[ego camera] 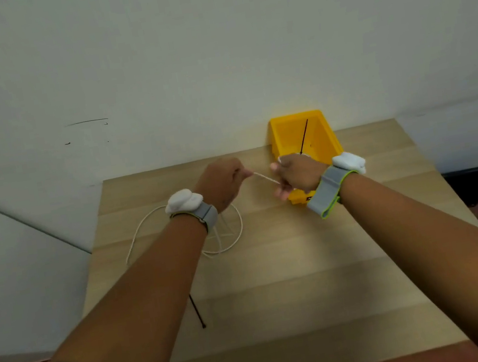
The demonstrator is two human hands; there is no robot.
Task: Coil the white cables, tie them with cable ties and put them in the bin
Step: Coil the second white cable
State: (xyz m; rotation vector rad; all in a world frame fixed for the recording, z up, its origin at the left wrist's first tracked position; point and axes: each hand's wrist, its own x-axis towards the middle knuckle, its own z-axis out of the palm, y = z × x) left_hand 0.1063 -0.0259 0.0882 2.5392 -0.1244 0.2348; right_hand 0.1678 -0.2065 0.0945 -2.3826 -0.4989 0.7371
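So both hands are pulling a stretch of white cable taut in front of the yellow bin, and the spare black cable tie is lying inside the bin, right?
Not quite. In the head view the spare black cable tie lies on the wooden table near the left forearm, not inside the yellow bin. The rest holds: left hand and right hand stretch the white cable between them.

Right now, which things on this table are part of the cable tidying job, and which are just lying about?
Part of the job:
white cable, pulled taut between left hand and right hand
yellow bin
black cable tie sticking up by the bin
black cable tie on the table

Just lying about:
nothing visible on the wooden table
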